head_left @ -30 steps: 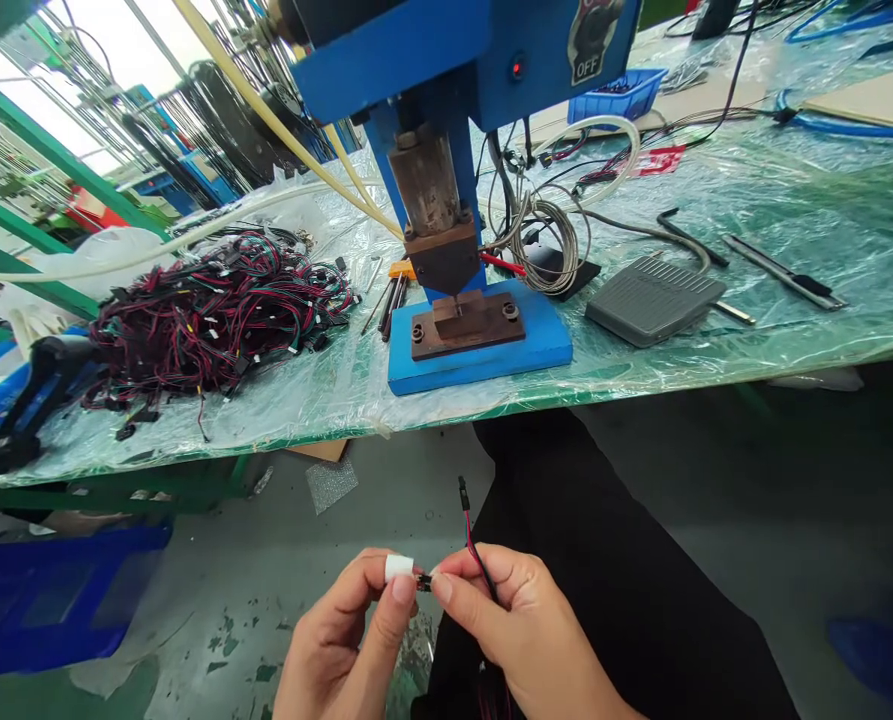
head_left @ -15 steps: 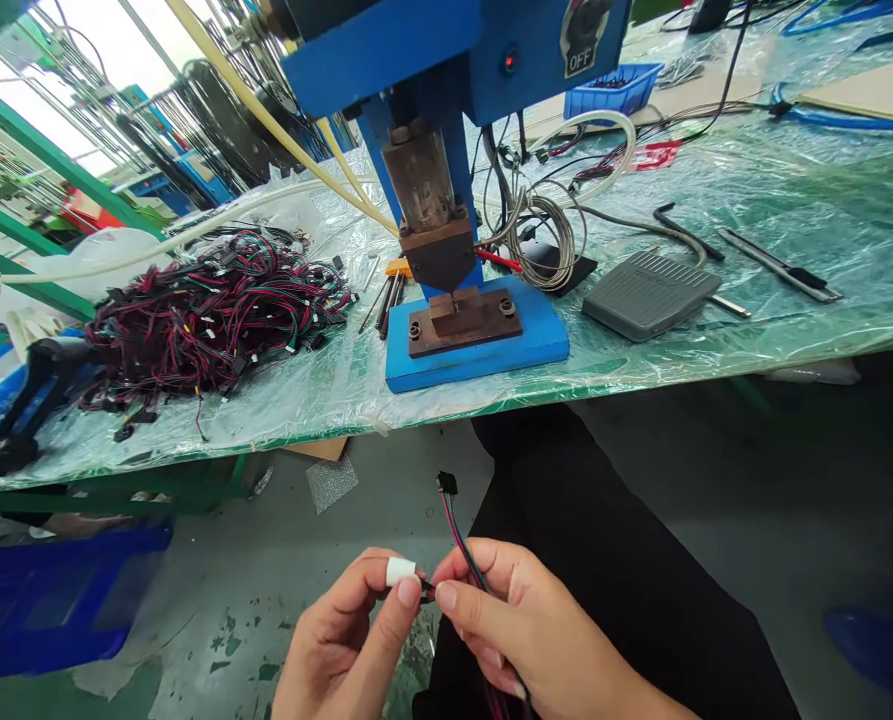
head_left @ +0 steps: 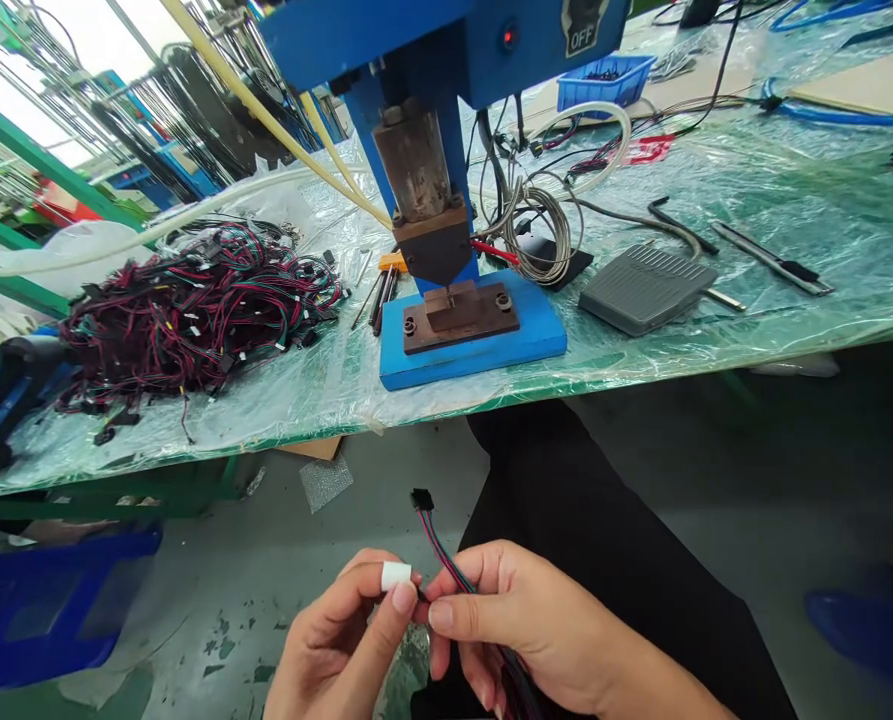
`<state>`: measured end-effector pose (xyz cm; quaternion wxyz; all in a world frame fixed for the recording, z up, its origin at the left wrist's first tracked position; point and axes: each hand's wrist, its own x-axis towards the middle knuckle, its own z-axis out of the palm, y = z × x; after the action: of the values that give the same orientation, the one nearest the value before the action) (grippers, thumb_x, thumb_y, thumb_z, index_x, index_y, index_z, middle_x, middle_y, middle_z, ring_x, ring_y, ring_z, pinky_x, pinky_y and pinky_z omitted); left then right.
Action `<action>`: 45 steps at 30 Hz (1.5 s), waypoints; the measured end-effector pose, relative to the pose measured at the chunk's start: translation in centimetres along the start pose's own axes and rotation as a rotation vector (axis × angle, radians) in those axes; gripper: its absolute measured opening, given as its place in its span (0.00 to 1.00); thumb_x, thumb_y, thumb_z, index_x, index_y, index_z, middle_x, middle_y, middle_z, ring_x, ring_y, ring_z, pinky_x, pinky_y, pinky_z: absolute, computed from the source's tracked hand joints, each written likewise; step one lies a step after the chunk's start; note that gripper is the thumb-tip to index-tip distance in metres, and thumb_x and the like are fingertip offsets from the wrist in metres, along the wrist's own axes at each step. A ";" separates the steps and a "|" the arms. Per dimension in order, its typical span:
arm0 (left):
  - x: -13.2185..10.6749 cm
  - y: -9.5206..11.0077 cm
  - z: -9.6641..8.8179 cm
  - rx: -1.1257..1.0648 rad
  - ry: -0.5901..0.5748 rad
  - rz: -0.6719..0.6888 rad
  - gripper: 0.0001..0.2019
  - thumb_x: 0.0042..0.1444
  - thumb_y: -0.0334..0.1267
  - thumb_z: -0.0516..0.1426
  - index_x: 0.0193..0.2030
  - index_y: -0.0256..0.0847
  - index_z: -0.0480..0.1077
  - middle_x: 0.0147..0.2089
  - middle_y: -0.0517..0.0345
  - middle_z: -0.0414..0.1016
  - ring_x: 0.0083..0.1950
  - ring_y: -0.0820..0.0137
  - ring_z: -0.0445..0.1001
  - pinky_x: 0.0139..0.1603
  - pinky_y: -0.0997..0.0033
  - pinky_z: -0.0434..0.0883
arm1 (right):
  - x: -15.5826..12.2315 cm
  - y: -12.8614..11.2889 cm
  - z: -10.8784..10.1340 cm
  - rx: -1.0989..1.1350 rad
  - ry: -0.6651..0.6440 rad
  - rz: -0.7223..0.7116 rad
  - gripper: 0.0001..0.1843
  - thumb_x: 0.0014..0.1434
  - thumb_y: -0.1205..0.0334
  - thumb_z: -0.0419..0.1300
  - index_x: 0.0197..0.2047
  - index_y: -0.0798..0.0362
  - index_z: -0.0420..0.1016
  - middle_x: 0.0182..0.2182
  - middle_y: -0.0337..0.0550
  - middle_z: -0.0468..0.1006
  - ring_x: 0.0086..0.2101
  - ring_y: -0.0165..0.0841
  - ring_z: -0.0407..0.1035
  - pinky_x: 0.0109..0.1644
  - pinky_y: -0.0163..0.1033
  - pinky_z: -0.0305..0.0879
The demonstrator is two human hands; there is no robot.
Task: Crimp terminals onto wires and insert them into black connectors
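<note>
A wire harness [head_left: 441, 552] of red, black and green wires runs through my right hand [head_left: 525, 625], which is closed round it below the table edge. One end sticks up past the fingers with a black connector [head_left: 422, 499] on it; more of its wires hang under the palm. My left hand [head_left: 345, 635] pinches a small dark end of the harness between thumb and index finger, its tip mostly hidden. A white band [head_left: 396, 575] wraps that index finger. The fingertips of both hands nearly touch. Beyond them stands a blue press [head_left: 476, 345] on the table.
A heap of wire harnesses [head_left: 191, 310] lies on the plastic-covered table [head_left: 326, 400] to the left. Right of the press are a grey foot pedal [head_left: 648, 285], coiled cable [head_left: 547, 240] and tweezers [head_left: 772, 258]. Behind stands a blue bin [head_left: 607, 85]. A blue stool [head_left: 56, 610] is at lower left.
The upright connector end has swung left and slightly down. My right thumb has shifted a little closer to the left fingertips, covering more of the pinched end. The view has shifted slightly.
</note>
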<state>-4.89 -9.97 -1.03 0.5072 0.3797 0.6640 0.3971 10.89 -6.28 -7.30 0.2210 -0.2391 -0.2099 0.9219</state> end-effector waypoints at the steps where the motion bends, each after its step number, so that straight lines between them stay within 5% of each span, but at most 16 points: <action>1: 0.0 0.0 0.0 0.009 -0.015 0.006 0.12 0.54 0.48 0.66 0.29 0.42 0.76 0.34 0.56 0.67 0.36 0.67 0.67 0.34 0.74 0.68 | 0.1 -0.2 -0.1 -0.012 -0.033 0.007 0.16 0.56 0.53 0.67 0.34 0.60 0.75 0.27 0.44 0.79 0.16 0.20 0.66 0.19 0.24 0.63; 5: 0.1 -0.4 -0.3 0.070 -0.057 0.012 0.12 0.58 0.47 0.63 0.30 0.43 0.75 0.35 0.56 0.66 0.39 0.66 0.66 0.37 0.75 0.67 | 0.2 -0.9 -0.2 -0.038 -0.058 0.013 0.18 0.56 0.52 0.66 0.33 0.60 0.74 0.28 0.45 0.78 0.17 0.22 0.65 0.18 0.27 0.64; 9: 0.1 -0.8 -0.6 0.094 -0.049 -0.006 0.12 0.60 0.48 0.61 0.32 0.43 0.74 0.36 0.57 0.66 0.38 0.68 0.65 0.40 0.76 0.67 | 0.0 -1.1 0.3 -0.007 0.036 0.035 0.10 0.57 0.59 0.65 0.35 0.56 0.70 0.23 0.33 0.68 0.16 0.17 0.47 0.15 0.25 0.39; 12: 0.0 -0.9 -0.7 0.097 -0.067 -0.029 0.13 0.60 0.50 0.61 0.35 0.43 0.76 0.36 0.57 0.68 0.39 0.68 0.65 0.41 0.77 0.67 | -0.4 -0.9 1.0 -0.012 0.090 -0.004 0.07 0.60 0.61 0.61 0.34 0.54 0.68 0.19 0.26 0.53 0.18 0.20 0.38 0.19 0.29 0.33; 19: -0.3 -0.8 -0.6 0.050 -0.048 -0.063 0.13 0.60 0.52 0.61 0.35 0.44 0.74 0.37 0.57 0.65 0.40 0.67 0.64 0.41 0.77 0.67 | -1.0 -0.6 1.8 -0.298 0.222 -0.130 0.11 0.65 0.56 0.58 0.33 0.54 0.69 0.22 0.30 0.55 0.22 0.23 0.42 0.24 0.33 0.40; 26: -0.8 -0.4 -0.4 0.238 -0.048 0.067 0.13 0.63 0.50 0.58 0.33 0.45 0.70 0.35 0.58 0.62 0.36 0.68 0.62 0.36 0.75 0.64 | -1.1 -0.7 2.4 -0.453 0.286 -0.204 0.17 0.64 0.51 0.58 0.30 0.54 0.67 0.22 0.32 0.57 0.26 0.26 0.47 0.27 0.34 0.46; 45: -0.9 -0.3 -0.7 0.353 -0.085 0.192 0.10 0.65 0.45 0.56 0.34 0.45 0.72 0.36 0.55 0.67 0.35 0.66 0.66 0.33 0.73 0.63 | -0.9 0.9 1.7 -0.409 0.314 -0.284 0.20 0.62 0.50 0.60 0.28 0.57 0.77 0.21 0.34 0.59 0.26 0.27 0.48 0.27 0.34 0.47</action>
<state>-5.39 -11.00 -0.88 0.4200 0.5407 0.6620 0.3049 10.44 -7.97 -6.08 0.3250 -0.3867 -0.3859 0.7719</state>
